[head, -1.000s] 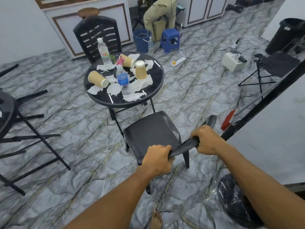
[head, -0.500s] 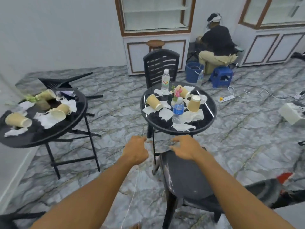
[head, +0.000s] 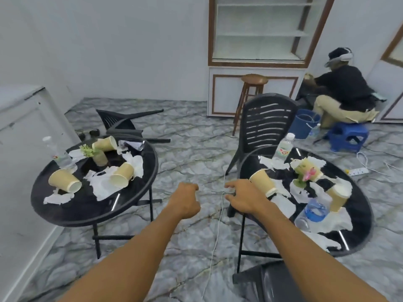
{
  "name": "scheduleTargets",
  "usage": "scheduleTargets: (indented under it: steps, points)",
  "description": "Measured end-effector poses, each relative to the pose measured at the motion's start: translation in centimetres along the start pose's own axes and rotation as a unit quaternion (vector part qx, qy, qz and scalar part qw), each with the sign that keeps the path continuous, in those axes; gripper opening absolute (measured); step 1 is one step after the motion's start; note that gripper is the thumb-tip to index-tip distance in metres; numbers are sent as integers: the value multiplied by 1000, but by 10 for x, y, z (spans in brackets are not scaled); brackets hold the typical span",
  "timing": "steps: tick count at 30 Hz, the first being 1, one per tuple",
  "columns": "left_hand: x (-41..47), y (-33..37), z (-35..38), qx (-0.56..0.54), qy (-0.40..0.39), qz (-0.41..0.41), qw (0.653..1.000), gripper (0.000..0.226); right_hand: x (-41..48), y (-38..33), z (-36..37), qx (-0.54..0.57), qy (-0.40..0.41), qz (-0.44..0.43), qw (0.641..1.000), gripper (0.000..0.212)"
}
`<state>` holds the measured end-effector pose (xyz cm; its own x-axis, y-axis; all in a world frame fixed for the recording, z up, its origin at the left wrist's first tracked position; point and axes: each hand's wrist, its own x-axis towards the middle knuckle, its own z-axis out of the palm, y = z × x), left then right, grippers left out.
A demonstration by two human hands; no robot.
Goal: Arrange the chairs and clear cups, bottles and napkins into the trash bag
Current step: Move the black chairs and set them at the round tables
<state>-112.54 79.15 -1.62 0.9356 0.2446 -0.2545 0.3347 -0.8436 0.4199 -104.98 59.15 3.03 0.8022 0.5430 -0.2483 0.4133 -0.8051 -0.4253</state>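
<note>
Two round black tables carry the litter. The left table [head: 87, 210] holds tipped paper cups [head: 64, 180], torn napkins [head: 100, 188] and a clear bottle [head: 61, 158]. The right table [head: 359, 216] holds a paper cup [head: 261, 182], napkins [head: 283, 203], an upright bottle [head: 283, 149] and a blue-labelled bottle [head: 314, 212]. One black chair [head: 268, 120] stands behind the right table. Another chair [head: 122, 123] lies tipped on the floor behind the left table. A third chair's seat [head: 268, 282] shows at the bottom right. My left hand [head: 185, 201] hangs loosely curled and holds nothing. My right hand [head: 244, 197] hovers at the right table's left rim, holding nothing.
A person crouches on a blue stool [head: 346, 138] at the back right beside a blue bucket [head: 303, 125]. A wooden stool [head: 250, 94] stands before the white cabinet [head: 257, 40]. A white cable [head: 218, 225] runs along the marble floor between the tables; a power strip [head: 357, 171] lies right.
Both hands have let go of the chair back they gripped a second ago. The view has lifted and swung left, bringing the left table and the tipped chair closer.
</note>
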Motion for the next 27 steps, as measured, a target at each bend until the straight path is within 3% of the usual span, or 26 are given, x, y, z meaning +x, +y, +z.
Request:
scheduleTargets:
  steps: [9, 18, 27]
  points:
    - [142, -56, -58, -18, 23, -31, 999, 55, 194, -39, -15, -21, -25, -56, 998, 47]
    - [379, -93, -132, -15, 46, -83, 995, 57, 469, -53, -49, -24, -67, -105, 992, 46]
    - [567, -136, -211, -38, 62, -134, 988, 60, 672, -81, -110, -47, -113, -118, 985, 47]
